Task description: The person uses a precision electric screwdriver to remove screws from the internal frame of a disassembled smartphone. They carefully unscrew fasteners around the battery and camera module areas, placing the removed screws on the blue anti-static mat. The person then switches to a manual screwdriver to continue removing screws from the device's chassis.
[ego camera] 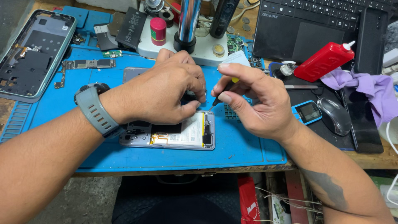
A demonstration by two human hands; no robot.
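An opened phone [182, 136] lies back-off on the blue work mat [244, 145], its white battery and inner parts showing. My left hand [166, 89], with a grey watch on the wrist, rests over the phone's upper part, fingers pinched near its top edge. My right hand [253, 99] grips a small screwdriver [222, 92] with a yellow band. Its tip points down at the phone's upper right corner. What my left fingers pinch is hidden.
An emptied phone frame [33, 54] lies at the far left, a circuit board [89, 64] beside it. A microscope base [188, 25], red bottle [325, 62], laptop [315, 25], mouse [336, 116], small blue device [306, 112] and purple cloth [369, 85] stand behind and to the right.
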